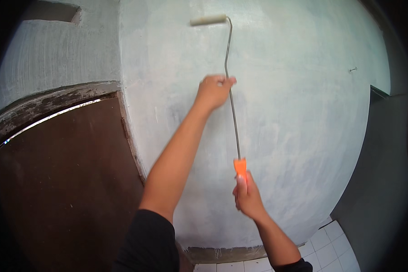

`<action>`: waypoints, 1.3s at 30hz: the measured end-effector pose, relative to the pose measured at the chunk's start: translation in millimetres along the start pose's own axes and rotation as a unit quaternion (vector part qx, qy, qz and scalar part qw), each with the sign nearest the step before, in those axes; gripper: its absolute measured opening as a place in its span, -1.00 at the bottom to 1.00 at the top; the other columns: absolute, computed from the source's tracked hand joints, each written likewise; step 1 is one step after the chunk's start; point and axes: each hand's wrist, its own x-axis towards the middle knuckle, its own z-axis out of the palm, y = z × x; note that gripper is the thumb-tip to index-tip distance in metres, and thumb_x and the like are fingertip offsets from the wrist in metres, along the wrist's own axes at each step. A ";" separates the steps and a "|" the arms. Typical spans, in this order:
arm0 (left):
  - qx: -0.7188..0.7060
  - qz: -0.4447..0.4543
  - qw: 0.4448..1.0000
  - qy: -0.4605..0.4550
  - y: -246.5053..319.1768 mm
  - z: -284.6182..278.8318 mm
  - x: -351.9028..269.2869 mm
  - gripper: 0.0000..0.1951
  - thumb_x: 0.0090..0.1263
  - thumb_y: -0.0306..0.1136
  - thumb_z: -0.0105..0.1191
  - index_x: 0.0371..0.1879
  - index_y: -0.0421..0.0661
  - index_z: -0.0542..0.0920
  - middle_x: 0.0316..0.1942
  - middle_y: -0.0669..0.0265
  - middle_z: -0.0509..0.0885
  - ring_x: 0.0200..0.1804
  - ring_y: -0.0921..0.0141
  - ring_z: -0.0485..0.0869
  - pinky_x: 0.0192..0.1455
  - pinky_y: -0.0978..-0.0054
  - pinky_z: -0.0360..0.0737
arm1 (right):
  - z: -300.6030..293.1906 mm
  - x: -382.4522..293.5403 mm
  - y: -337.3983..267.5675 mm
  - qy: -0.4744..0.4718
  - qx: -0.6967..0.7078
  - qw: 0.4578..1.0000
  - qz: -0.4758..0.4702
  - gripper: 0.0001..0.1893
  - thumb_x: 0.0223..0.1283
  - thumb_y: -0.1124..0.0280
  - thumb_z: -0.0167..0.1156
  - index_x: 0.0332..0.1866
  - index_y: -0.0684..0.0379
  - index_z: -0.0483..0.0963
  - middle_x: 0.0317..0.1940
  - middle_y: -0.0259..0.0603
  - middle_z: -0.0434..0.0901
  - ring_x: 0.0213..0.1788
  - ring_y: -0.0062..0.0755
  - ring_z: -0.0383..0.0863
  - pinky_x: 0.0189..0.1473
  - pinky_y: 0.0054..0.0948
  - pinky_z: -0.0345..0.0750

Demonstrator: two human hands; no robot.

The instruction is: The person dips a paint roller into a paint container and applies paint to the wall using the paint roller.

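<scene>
My right hand (pixel 247 197) is closed around the orange handle (pixel 240 166) of a paint roller. Farther up, my left hand (pixel 215 91) grips the roller's thin metal rod (pixel 234 115) between thumb and fingers. The rod bends near its top and carries a narrow pale roller sleeve (pixel 209 20), which lies nearly level. Behind it stands a wall (pixel 285 129) with patchy whitish paint, pale green towards the top. Whether the sleeve touches the wall, I cannot tell.
A dark brown door (pixel 64 180) under a worn frame (pixel 54 102) is on the left. A nail (pixel 353 69) sticks out of the wall at right. White floor tiles (pixel 326 241) lie below, by an unpainted strip (pixel 224 255). A wall opening (pixel 51 12) is at upper left.
</scene>
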 end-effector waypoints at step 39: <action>-0.090 -0.085 0.992 0.014 -16.5 29.3 -129.3 -0.67 0.57 -0.07 0.07 -0.09 -0.03 0.80 -0.23 0.18 0.79 -0.19 0.34 0.71 -0.01 0.38 0.61 | 24.2 -101.2 59.4 -0.043 0.070 0.994 0.079 -0.64 0.67 0.06 -0.19 0.17 0.14 0.29 -0.52 -0.34 0.39 -0.71 -0.65 0.33 -0.64 -0.57 0.35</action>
